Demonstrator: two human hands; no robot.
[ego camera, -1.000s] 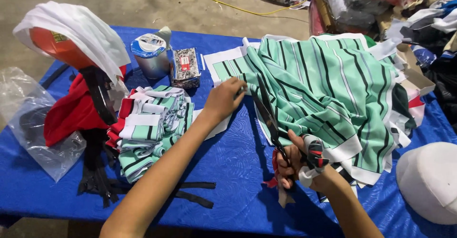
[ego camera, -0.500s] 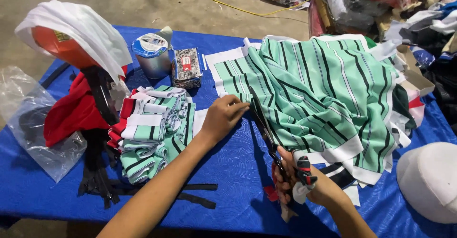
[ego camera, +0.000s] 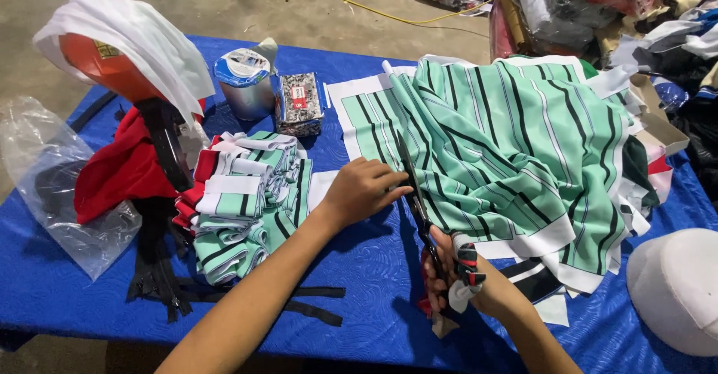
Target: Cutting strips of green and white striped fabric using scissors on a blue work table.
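My right hand [ego camera: 452, 277] grips a pair of scissors [ego camera: 415, 194] whose handles are wrapped in cloth; the blades point away from me along the left edge of a large pile of green fabric with black and white stripes [ego camera: 516, 135]. My left hand [ego camera: 363, 188] rests flat on the blue table cover [ego camera: 374, 269], fingers touching the fabric edge right beside the blades. A stack of cut green striped pieces with red and white trim [ego camera: 243, 194] lies left of my left forearm.
A metal tin [ego camera: 245, 82] and a small wrapped packet [ego camera: 299, 103] stand at the back. White cloth over an orange object [ego camera: 127, 45], red fabric [ego camera: 120, 172], black zippers [ego camera: 161, 269] and a clear plastic bag [ego camera: 52, 187] lie left. A white cap [ego camera: 677, 288] sits right.
My left hand slid toward me and right, down the fabric edge to the scissor blades. The scissors and right hand shifted slightly; the fabric was drawn a little nearer.
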